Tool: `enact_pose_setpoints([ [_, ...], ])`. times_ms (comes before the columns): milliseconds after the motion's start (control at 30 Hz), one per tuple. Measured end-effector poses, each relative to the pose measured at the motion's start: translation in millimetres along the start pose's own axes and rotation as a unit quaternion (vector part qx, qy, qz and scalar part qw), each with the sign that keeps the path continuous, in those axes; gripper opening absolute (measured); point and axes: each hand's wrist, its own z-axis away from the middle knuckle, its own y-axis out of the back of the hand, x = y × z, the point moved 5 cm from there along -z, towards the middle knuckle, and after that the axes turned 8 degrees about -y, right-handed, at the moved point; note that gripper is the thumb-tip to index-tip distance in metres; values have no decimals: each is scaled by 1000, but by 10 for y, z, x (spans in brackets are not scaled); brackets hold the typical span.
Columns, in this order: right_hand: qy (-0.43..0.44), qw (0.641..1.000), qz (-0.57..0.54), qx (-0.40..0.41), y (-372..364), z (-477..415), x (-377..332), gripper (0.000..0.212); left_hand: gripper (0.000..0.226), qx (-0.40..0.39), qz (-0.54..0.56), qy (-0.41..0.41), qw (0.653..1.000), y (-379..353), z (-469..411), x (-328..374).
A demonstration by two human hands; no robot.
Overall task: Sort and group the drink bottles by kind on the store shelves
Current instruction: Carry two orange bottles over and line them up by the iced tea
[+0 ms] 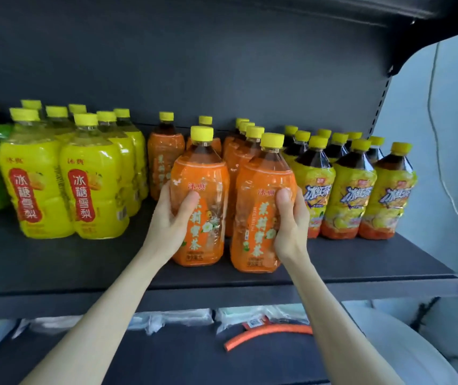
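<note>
Left hand [172, 218] closed around one orange bottle [200, 201], right hand [291, 220] closed around another orange bottle [264, 207], both upright on the dark shelf [83, 262] at frame centre, yellow bottles [64, 173] left, iced tea bottles [352, 184] right.

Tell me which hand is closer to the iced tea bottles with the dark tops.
Right. The right hand grips an orange bottle standing right beside the iced tea bottles. The left hand holds another orange bottle farther left.
</note>
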Motion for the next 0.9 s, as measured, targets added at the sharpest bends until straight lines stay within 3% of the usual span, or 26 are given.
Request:
enact_pose_setpoints([
  [233, -5, 1000, 4, -17, 21, -48, 52, 69, 75, 13, -12, 43, 999, -66, 273, -33],
  [900, -14, 1000, -9, 3, -26, -88, 109, 78, 77, 9, -71, 127, 989, -54, -384, -634],
])
